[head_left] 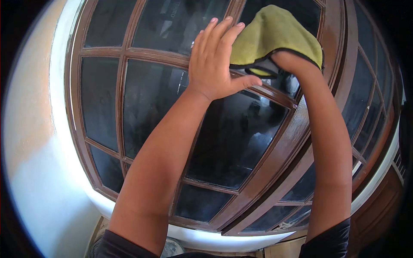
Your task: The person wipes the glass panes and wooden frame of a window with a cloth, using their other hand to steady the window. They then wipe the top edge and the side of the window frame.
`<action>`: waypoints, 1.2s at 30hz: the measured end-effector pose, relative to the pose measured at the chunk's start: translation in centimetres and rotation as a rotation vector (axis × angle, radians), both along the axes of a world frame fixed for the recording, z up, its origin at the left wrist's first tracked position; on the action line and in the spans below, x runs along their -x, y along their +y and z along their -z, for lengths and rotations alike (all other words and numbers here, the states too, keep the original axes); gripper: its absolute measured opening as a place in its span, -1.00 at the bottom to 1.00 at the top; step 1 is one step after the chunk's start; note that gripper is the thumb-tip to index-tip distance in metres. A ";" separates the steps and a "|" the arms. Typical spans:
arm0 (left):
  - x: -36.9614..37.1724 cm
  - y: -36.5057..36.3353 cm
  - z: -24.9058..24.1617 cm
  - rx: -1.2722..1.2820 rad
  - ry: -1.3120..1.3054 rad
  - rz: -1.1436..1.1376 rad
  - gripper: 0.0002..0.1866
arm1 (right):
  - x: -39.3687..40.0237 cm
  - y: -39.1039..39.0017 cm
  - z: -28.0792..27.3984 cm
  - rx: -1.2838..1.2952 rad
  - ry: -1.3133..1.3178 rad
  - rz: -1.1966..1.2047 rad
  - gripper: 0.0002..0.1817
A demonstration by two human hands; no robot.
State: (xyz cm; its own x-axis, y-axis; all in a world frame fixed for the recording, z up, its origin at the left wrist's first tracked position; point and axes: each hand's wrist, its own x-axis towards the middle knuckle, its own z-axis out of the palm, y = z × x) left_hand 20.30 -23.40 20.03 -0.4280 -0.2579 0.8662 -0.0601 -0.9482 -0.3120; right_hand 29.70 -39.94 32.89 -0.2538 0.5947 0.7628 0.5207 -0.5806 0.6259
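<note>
My left hand lies flat with fingers together against a dark glass pane of the brown wooden window, holding nothing. A yellow-green cloth with a dark edge is draped over my right hand and covers most of it; that hand presses the cloth against the upper pane next to the left hand. Both forearms reach up from the bottom of the head view.
The window has several dark panes split by brown wooden bars, and a second sash stands to the right. A white and peach wall frames the left side, with a white sill below.
</note>
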 end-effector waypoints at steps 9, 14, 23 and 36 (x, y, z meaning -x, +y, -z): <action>-0.5 0.2 0.0 -0.009 -0.067 -0.003 0.23 | 3.5 0.6 6.0 0.197 -0.034 -0.338 -0.54; -0.5 0.4 -0.1 -0.025 -0.073 -0.008 0.22 | 3.5 -0.9 7.9 0.302 -0.090 -0.426 -0.59; 0.4 0.0 0.1 -0.042 0.075 0.046 0.10 | 3.0 -6.5 10.1 0.370 -0.045 -0.316 -0.56; 0.5 -0.9 0.0 0.024 0.092 -0.177 -0.13 | -1.2 -13.6 13.3 0.256 0.190 -0.111 -0.44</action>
